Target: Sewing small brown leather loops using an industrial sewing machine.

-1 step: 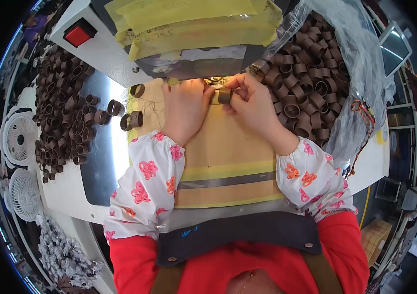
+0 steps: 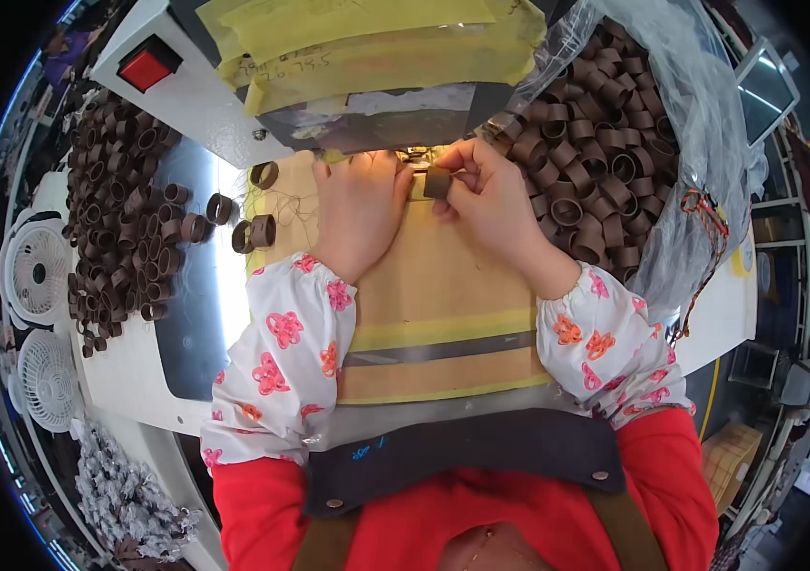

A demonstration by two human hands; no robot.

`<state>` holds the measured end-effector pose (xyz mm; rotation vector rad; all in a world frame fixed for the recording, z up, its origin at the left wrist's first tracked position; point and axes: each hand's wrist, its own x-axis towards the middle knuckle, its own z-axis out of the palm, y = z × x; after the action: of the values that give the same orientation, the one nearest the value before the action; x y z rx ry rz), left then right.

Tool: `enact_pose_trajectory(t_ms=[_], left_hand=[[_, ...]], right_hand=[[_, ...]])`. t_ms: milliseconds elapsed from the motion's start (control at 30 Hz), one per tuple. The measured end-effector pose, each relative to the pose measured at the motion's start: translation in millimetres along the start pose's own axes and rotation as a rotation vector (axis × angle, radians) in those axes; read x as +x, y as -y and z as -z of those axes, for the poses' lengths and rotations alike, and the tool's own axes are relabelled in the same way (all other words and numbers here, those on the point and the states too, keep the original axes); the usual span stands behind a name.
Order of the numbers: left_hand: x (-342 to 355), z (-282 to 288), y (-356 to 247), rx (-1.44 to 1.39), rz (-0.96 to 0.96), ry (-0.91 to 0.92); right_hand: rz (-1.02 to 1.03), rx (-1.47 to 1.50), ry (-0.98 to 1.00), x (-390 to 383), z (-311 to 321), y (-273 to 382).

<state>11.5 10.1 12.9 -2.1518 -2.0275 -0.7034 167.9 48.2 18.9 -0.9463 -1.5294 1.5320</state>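
My right hand (image 2: 495,198) is closed, pinching a short brown loop (image 2: 437,183) between thumb and fingers at the lit work spot of a machine that looks like a sewing machine (image 2: 367,119). The loop is upright, its band facing me. Just left of it, my left hand (image 2: 359,205) rests on the tan work board (image 2: 443,285), back of the hand up. Its thumb lies close to the work spot; the other fingertips disappear under the machine's head, so their grip is hidden. Loose threads (image 2: 291,205) and a few brown loops (image 2: 263,230) lie left of that hand.
A big heap of brown loops (image 2: 581,157) sits in clear plastic (image 2: 709,124) at right. Another pile (image 2: 129,209) covers the table at left. A red switch (image 2: 150,64) is on the white machine housing. White fans (image 2: 48,381) stand beyond the table's left edge.
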Motion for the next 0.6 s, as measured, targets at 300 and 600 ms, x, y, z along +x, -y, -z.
enact_pose_trajectory(t_ms=[300,600], left_hand=[[-15,11,16,-1.105,0.071,0.072],[-10,16,13,-0.964,0.108,0.187]], right_hand=[[-0.092,0.063,0.036,0,4,10],[-0.355,-0.188,0.248,4,14,31]])
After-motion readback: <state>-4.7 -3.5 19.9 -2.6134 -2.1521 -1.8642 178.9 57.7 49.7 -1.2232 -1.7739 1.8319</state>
